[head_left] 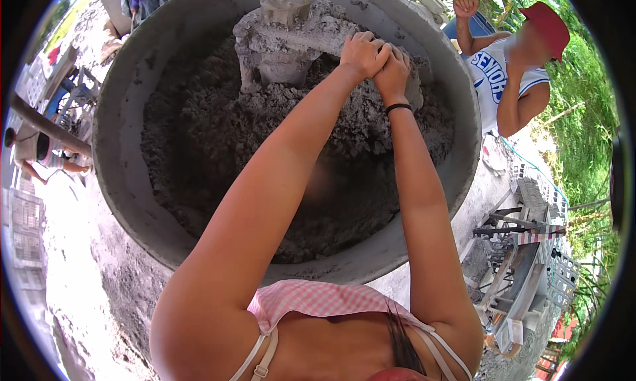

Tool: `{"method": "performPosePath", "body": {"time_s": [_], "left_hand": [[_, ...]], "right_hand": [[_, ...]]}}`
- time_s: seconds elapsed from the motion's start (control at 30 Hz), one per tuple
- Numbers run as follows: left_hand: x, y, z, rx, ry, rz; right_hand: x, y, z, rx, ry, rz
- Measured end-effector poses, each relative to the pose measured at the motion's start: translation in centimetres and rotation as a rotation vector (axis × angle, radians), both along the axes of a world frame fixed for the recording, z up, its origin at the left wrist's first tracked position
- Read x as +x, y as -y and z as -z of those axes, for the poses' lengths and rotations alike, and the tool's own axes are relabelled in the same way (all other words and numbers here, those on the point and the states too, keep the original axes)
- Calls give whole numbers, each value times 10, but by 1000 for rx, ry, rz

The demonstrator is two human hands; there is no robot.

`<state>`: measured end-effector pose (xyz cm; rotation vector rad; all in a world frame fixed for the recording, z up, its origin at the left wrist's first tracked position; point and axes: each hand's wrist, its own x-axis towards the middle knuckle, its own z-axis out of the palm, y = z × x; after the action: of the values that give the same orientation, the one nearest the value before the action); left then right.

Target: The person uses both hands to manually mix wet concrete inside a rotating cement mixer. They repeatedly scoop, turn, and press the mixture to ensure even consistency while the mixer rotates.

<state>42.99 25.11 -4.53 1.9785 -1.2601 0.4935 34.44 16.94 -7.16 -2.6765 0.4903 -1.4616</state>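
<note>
Left hand (pixel 363 54) and right hand (pixel 393 71) meet at the crusted mixer arm (pixel 317 38), fingers bent, grip unclear; the lumpy gray mix (pixel 199 119) seems half-blended.

Red cap (pixel 547 28), green foliage (pixel 583 126)

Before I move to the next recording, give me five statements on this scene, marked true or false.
1. The left hand and right hand are touching each other. True.
2. A dark band circles the left wrist. False: the dark band is on the right wrist.
3. The big grey tub is round. True.
4. The tub holds clear water. False: it holds a clumpy grey mix.
5. The person in the white top, beyond the tub's right side, wears a blue cap. False: the cap is red.
</note>
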Motion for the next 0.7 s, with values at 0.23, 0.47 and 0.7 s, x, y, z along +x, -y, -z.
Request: {"method": "performPosePath", "body": {"time_s": [0.23,0.47,0.7], "left_hand": [[3,-88,45,1246,-452,313],[19,-277,67,1522,-477,65],[22,-435,11,1057,-583,-9]], "right_hand": [[-21,-27,60,586,-1280,-323],[-92,-65,37,316,-1393,-463],[-133,-125,-44,793,-834,-443]]}}
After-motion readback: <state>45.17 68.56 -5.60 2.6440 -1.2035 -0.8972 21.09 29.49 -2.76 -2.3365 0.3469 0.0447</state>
